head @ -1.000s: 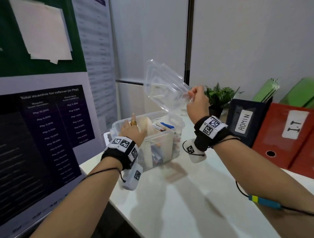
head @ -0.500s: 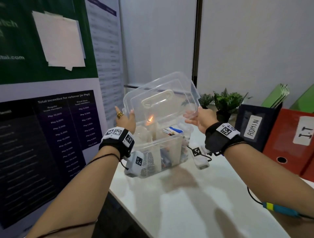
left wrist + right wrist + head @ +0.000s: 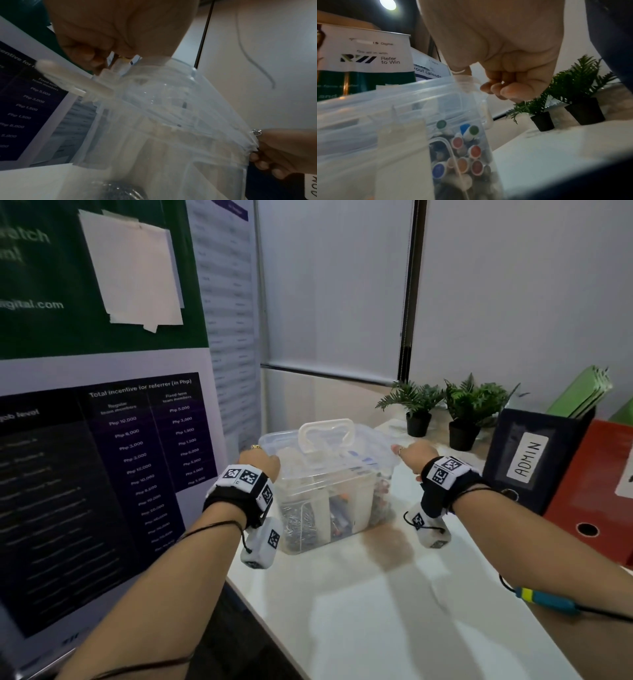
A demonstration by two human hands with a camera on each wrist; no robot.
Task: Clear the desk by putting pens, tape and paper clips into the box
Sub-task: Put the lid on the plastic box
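A clear plastic box stands on the white desk, with the clear lid and its white handle lying on top. My left hand grips the lid's left end, fingers curled at the edge. My right hand grips the lid's right end, with fingers curled under the rim. Inside the box, coloured pens fill the right compartment and a heap of paper clips fills the left one. Tape is not visible.
Two small potted plants stand behind the box. A dark binder marked ADMIN and a red binder stand at the right. A large poster board runs along the desk's left edge.
The lid, held up tilted in my right hand a second ago, was taken by both hands and lowered onto the box. The camera view has shifted slightly.
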